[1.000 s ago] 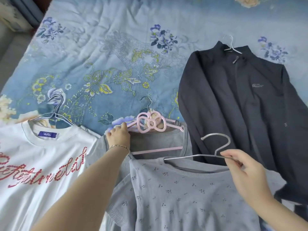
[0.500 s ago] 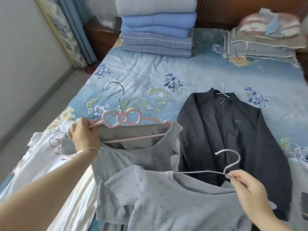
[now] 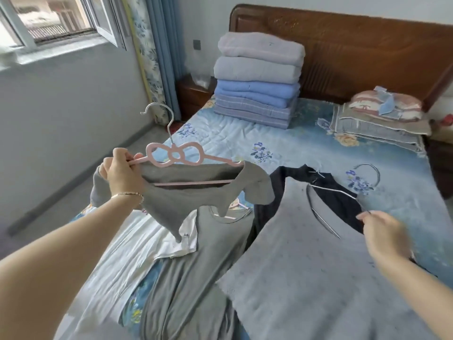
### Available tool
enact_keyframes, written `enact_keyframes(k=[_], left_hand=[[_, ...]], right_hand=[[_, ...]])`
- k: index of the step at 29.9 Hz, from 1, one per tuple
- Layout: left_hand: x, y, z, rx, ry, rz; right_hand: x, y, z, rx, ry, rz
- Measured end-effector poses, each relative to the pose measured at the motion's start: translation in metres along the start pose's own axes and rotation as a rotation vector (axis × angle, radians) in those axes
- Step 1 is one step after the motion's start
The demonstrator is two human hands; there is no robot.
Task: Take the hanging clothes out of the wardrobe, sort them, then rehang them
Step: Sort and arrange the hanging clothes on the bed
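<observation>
Over the floral bed (image 3: 245,133), left grip (image 3: 120,173) clamps a pink hanger (image 3: 174,154) bearing a grey top (image 3: 186,200); right grip (image 3: 382,231) pinches a wire hanger (image 3: 333,191) inside a pale knit (image 3: 306,266).

- Soft daylight enters through the white-framed window (image 3: 49,18) at upper left; shadows are faint.
- Wide-angle distortion bends the edges; the pale grey knitted top (image 3: 306,266) looks motion-blurred.

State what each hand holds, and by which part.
Left hand grips the pink bow hanger, carrying a grey top, by one shoulder end. Right hand pinches the wire hanger, carrying a pale knit top, by one shoulder end.
</observation>
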State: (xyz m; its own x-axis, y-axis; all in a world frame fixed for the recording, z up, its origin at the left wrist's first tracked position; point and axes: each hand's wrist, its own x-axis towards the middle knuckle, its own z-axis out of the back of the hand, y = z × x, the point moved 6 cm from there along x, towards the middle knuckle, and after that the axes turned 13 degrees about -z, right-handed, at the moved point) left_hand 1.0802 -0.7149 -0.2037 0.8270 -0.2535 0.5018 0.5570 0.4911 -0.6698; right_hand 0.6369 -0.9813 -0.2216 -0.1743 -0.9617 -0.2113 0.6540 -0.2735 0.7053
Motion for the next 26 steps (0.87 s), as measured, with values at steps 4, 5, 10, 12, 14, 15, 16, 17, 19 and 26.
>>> enact_keyframes(k=[4, 5, 10, 12, 14, 15, 16, 17, 19, 26], left_hand=[[-0.022, -0.028, 0.025, 0.075, 0.12, -0.158], [-0.03, -0.038, 0.027, 0.085, 0.157, -0.212], [-0.065, -0.097, 0.03, 0.072, 0.295, -0.445], [-0.075, -0.116, 0.034, 0.057, 0.303, -0.48], [-0.082, -0.129, 0.039, 0.031, 0.284, -0.481], [-0.085, -0.134, 0.04, 0.019, 0.271, -0.48], [-0.088, -0.137, 0.042, 0.018, 0.262, -0.477], [-0.091, -0.141, 0.043, 0.022, 0.254, -0.477], [-0.098, -0.145, 0.043, 0.041, 0.246, -0.469], [-0.113, -0.127, 0.041, 0.008, 0.35, -0.421]], right_hand=[[-0.018, 0.02, 0.006, 0.122, 0.033, 0.039], [-0.025, 0.026, 0.009, 0.131, 0.052, 0.077], [-0.065, 0.067, 0.01, 0.132, 0.296, 0.298], [-0.09, 0.085, 0.011, 0.108, 0.425, 0.415], [-0.116, 0.099, 0.011, 0.06, 0.6, 0.493], [-0.129, 0.102, 0.01, 0.029, 0.698, 0.504], [-0.14, 0.104, 0.008, 0.002, 0.793, 0.506], [-0.152, 0.105, 0.007, -0.022, 0.873, 0.517], [-0.169, 0.103, 0.0, -0.108, 0.949, 0.601], [-0.182, 0.088, -0.013, -0.242, 0.749, 0.727]])
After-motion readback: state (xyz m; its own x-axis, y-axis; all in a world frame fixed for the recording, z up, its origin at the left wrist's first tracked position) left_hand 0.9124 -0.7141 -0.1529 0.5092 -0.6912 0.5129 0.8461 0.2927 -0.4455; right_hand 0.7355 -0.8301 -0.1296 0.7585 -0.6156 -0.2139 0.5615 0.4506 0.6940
